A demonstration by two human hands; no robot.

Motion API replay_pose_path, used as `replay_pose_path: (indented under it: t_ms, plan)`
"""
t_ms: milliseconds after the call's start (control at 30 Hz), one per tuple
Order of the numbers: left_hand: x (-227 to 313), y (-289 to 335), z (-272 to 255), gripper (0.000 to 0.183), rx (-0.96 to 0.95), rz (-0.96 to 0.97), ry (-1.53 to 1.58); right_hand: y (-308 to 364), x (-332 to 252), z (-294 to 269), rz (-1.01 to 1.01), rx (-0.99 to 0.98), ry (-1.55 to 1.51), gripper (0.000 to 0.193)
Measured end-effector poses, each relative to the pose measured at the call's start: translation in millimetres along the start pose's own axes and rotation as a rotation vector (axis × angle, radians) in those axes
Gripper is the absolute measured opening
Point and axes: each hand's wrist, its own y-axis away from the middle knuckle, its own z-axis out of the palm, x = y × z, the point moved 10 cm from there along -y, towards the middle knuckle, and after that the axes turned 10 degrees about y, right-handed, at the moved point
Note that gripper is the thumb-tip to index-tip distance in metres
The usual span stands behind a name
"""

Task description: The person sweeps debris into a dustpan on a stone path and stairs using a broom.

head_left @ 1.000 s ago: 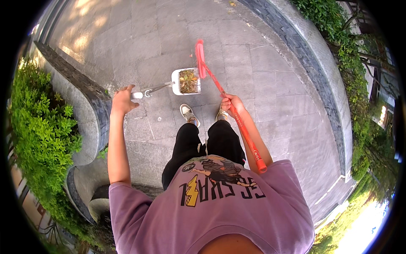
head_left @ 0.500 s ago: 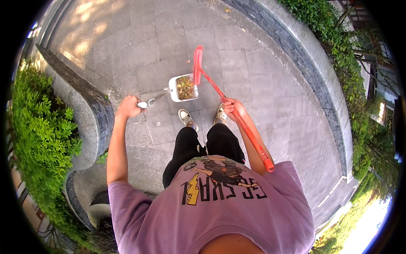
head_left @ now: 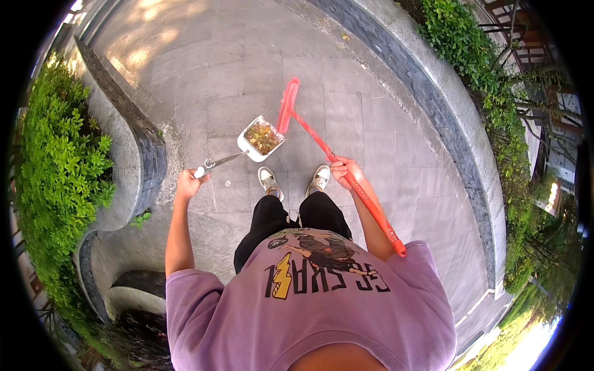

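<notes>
My left hand (head_left: pixel 192 183) is closed round the white grip end of a long-handled dustpan (head_left: pixel 253 154). The white pan, with a comb of teeth along its handle side, rests tilted on or just over the paving. Dry leaves and litter (head_left: pixel 262 137) fill much of it. My right hand (head_left: pixel 344 170) wraps round the long red handle of a broom (head_left: pixel 317 141), whose upper end slants back along my right forearm. Beside the pan's open right edge stands the red broom head (head_left: pixel 288 104); whether the two touch I cannot tell.
Grey stone paving (head_left: pixel 402 148) stretches around my shoes (head_left: pixel 318 179). A curved low stone wall (head_left: pixel 458 123) runs along the right with shrubs behind it. At left, another wavy stone wall (head_left: pixel 127 148) borders a green hedge (head_left: pixel 62 148).
The dustpan has swung slightly left and nearer me, now turned at an angle. My left hand has come down. The broom head has shifted a little nearer, staying beside the pan.
</notes>
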Motion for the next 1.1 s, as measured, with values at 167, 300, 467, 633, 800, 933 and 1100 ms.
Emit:
replay_pose_path:
  t_ms: [167,300,467,633,800,933,1100]
  plan:
    - [-12,33,2,0.028,0.105,-0.033,0.099,3,9,2,0.048,0.007,-0.016,0.026]
    - [-31,53,-2,0.028,0.156,-0.111,0.108,-1,13,7,0.09,-0.041,-0.083,0.03]
    - [-33,78,-8,0.027,0.172,-0.099,0.117,-17,-1,-9,0.037,0.056,0.192,0.026]
    - [-9,88,-21,0.023,0.056,-0.053,0.028,-40,-1,-22,-0.043,0.278,0.36,0.02]
    - [-12,52,-17,0.024,-0.077,-0.042,-0.099,-74,8,-77,-0.104,0.423,0.371,0.019]
    - [-18,37,-20,0.025,-0.129,-0.065,-0.169,-99,37,-100,-0.08,0.454,0.251,0.017]
    - [-31,36,-26,0.028,-0.099,-0.023,-0.182,-130,79,-92,-0.051,0.434,0.296,0.016]
